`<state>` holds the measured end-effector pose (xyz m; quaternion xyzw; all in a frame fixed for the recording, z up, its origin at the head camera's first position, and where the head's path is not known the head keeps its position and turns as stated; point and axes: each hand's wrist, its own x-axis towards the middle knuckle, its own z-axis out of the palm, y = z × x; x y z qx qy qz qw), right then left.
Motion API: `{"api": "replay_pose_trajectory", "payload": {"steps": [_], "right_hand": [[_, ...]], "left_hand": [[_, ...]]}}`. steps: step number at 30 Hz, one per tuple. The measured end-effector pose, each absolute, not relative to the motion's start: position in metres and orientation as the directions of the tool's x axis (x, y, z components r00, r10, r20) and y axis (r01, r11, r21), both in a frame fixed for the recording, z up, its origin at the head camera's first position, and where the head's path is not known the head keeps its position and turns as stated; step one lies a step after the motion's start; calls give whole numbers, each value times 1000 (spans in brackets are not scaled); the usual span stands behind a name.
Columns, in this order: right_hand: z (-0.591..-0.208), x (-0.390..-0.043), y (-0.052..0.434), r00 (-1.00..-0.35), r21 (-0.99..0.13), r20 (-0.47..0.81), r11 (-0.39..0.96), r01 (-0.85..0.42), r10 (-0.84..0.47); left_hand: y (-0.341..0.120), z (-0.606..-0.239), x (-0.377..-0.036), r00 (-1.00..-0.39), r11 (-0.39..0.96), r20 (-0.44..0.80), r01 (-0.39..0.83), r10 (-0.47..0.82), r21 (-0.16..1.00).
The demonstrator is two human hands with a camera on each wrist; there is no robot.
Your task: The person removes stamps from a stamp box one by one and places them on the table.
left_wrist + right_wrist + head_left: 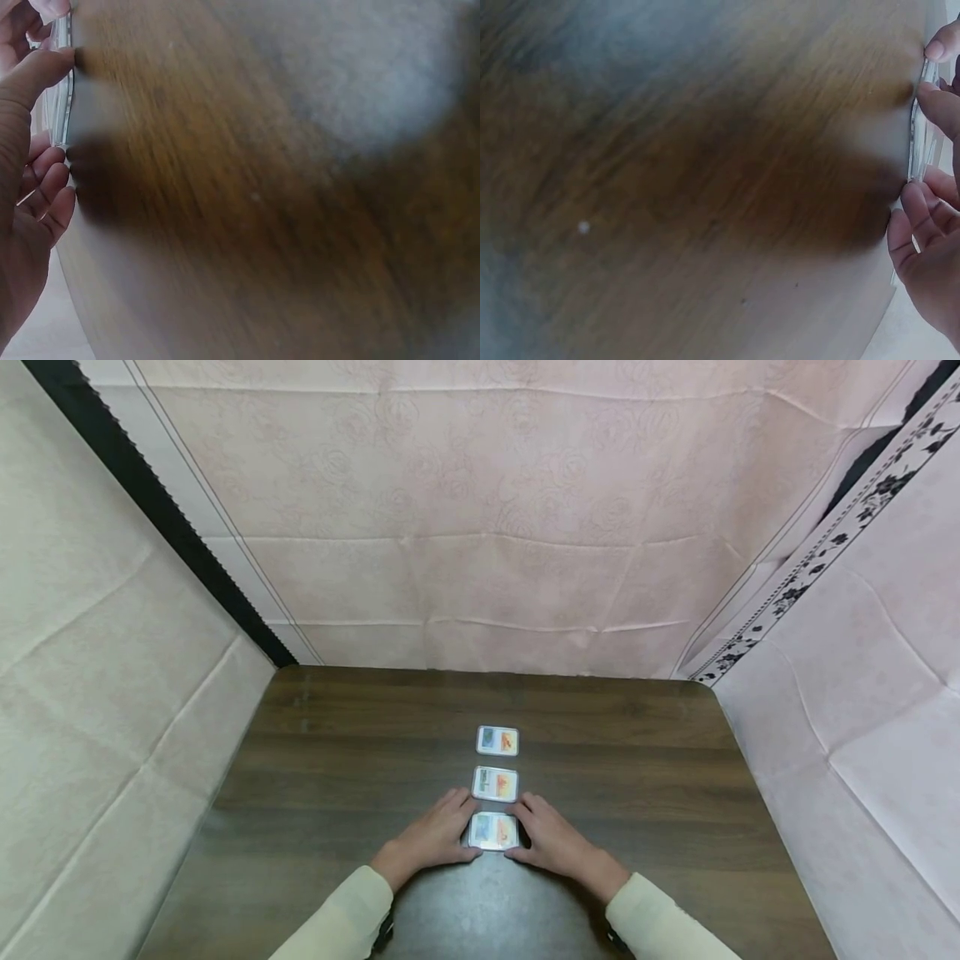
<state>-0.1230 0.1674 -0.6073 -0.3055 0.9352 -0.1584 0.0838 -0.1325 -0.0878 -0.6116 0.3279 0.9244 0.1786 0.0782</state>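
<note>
Three small flat clear plastic cases with printed cards inside lie in a column on the wooden table. Both hands are at the nearest card case [493,832], which lies flat. My left hand [435,836] grips its left side, the thumb at the near edge and the fingers toward the far corner. On the right side, my right hand [553,839] holds it in a mirrored way. In the left wrist view the thumb [52,69] touches the case's edge. Just beyond the fingertips lies the middle card case [495,784], and the far card case [497,741] is behind that.
The brown wooden table [337,760] has a far edge against a pale patterned cloth [487,527]. White cloth hangs on the left [112,693] and right [847,652] sides. Light glares off the tabletop near the body.
</note>
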Motion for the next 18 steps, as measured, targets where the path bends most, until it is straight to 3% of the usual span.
{"api": "replay_pose_trajectory", "payload": {"steps": [18], "right_hand": [[-608, -123, 168, -806, -394, -47, 753, -527, -589]], "left_hand": [[-88, -608, -133, -783, 733, -82, 533, 616, 422]]}}
